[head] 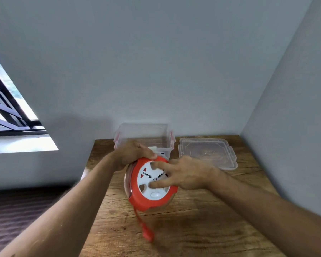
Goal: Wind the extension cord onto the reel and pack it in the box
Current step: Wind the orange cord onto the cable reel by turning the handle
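A round red reel [146,202] with a white socket face is held tilted above the wooden table [202,219]. My left hand [132,154] grips its upper left rim. My right hand [182,173] lies on the white face with straight fingers, fingertips in the face's openings. A short length of red cord [139,217] hangs from the reel's lower edge and ends in a blurred red plug [148,234]. The clear plastic box [167,140] with red latches stands open behind the reel, against the wall.
The box's clear lid [208,153] lies flat on the table to the right of the box. Grey walls close the table in at the back and right. The table's left edge drops to a dark floor [26,210]. A window [7,108] is at the far left.
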{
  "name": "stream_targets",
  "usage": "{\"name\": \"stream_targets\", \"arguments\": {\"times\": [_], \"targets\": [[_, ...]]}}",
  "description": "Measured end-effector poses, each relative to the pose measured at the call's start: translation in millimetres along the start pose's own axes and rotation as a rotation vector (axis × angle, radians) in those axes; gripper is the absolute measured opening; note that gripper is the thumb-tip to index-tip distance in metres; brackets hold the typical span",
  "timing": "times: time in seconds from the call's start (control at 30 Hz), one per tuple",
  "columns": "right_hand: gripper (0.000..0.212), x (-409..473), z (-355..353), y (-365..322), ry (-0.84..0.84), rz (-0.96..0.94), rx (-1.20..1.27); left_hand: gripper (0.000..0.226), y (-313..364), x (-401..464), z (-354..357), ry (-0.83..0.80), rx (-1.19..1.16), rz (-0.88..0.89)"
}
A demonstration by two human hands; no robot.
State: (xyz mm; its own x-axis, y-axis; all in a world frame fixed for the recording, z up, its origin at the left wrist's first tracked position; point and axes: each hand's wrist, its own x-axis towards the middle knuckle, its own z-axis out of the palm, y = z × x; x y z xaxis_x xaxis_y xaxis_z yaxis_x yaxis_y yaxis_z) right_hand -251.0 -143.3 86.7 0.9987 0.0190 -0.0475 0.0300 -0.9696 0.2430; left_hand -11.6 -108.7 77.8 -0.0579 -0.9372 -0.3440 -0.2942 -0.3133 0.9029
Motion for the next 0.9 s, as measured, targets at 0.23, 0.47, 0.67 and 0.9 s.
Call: {"name": "stream_targets", "arguments": {"times": [0.23, 0.47, 0.67, 0.9], "targets": [[0.073, 12, 3, -36, -0.037, 0.013, 0.002, 0.041, -8, 2, 9, -0.133, 0.165, -0.049], [0.07, 10, 15, -43, -0.134, 0.134, 0.075, 0.033, -17, 2, 10, -0.072, 0.177, -0.047], [0.068, 15, 18, -46, -0.155, 0.178, 0.057, 0.019, -24, 5, 17, 0.022, 0.127, 0.006], [0.064, 17, 33, -52, -0.089, 0.367, 0.205, 0.017, -51, 1, 32, 0.084, -0.045, 0.078]]}}
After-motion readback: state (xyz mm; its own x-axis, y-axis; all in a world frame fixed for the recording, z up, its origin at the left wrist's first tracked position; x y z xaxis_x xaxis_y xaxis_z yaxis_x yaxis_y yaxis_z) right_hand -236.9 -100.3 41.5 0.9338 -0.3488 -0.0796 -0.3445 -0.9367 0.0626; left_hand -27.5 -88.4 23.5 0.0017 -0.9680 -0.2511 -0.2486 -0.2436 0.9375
